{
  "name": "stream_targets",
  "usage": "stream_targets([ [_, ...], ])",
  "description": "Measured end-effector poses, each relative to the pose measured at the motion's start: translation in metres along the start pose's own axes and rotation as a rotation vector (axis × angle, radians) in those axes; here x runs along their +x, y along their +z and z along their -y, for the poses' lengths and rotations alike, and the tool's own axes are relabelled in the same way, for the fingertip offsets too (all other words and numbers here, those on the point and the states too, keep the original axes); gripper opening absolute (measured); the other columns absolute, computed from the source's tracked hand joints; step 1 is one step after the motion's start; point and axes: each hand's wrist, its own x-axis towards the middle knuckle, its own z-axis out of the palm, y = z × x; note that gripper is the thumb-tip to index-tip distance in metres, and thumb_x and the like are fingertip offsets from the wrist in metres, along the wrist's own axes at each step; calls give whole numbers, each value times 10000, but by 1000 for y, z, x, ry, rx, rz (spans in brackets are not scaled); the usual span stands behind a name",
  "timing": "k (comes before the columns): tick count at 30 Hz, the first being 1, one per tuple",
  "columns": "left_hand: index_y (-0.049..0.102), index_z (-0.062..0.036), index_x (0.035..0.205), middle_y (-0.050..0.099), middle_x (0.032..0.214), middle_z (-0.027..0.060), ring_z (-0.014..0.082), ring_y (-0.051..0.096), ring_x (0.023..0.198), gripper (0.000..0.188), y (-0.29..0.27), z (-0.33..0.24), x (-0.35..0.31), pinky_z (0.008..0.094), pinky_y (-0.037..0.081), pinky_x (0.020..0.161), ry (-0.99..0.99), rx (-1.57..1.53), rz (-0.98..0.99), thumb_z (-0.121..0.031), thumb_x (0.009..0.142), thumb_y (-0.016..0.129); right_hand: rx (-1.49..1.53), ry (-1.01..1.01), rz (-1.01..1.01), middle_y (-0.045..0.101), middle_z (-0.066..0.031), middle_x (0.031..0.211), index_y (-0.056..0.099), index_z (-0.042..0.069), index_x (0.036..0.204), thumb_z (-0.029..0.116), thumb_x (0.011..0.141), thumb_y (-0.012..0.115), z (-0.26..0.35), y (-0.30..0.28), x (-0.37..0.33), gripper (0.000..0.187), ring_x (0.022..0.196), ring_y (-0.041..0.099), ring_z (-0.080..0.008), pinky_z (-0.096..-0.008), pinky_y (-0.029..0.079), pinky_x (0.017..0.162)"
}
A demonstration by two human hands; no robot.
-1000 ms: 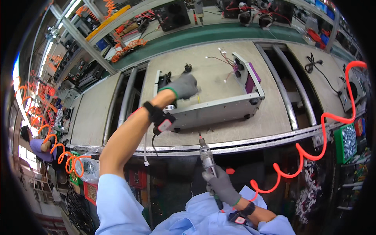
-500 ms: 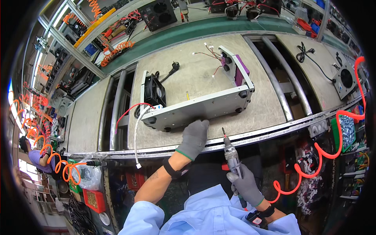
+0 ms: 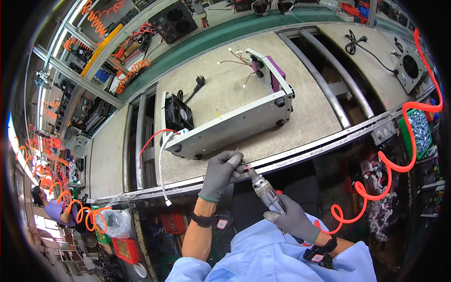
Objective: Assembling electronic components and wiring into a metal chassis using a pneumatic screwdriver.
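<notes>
My left hand (image 3: 219,175), in a grey glove, is closed in a pinch at the bit tip of a pneumatic screwdriver (image 3: 267,191). What its fingertips hold is too small to make out. My right hand (image 3: 297,220), also gloved, wraps round the grey screwdriver body, its bit pointing up and left. Just beyond my hands a grey metal chassis (image 3: 235,130) stands on its side on the bench, black rubber feet facing me. A black fan (image 3: 178,114) sits at its left end, and a purple finned part (image 3: 276,70) at its right end.
Rollers (image 3: 325,84) lie right of the bench board (image 3: 310,110). A coiled red air hose (image 3: 390,162) hangs at right, near a green bin of screws (image 3: 416,134). A red bin (image 3: 126,250) stands lower left. A fan panel (image 3: 409,70) lies far right; another person (image 3: 56,210) is at far left.
My left hand has moved down and left from the chassis edge to the bit tip. The screwdriver has tilted left and come to it. The view has shifted slightly.
</notes>
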Motion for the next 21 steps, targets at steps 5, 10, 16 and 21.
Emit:
stream_targets([
  [5,657,-5,983,643,750,32,75,589,605,227,-14,12,1,199,471,531,44,-83,110,-231,959,675,-70,-5,11,616,-78,836,572,56,1196,348,831,757,-1,3,-1,502,579,578,-112,-289,486,516],
  [10,654,15,971,643,763,35,77,620,640,244,-21,18,3,207,532,578,12,-141,193,-227,957,681,-68,15,68,611,-73,821,576,51,1181,346,834,755,3,-3,-5,490,567,570,-109,-284,481,504],
  [16,625,0,922,618,772,47,78,523,557,331,-24,18,3,207,430,535,67,-228,294,-308,904,744,156,183,270,566,-26,740,569,37,1143,314,862,736,11,-16,-6,429,529,544,-79,-264,465,468],
  [21,655,63,997,651,834,82,125,656,702,304,-32,12,8,204,497,585,-45,-61,309,-238,955,674,21,57,200,551,-14,724,561,42,1086,322,867,735,11,-14,-4,396,516,540,-73,-242,455,452],
])
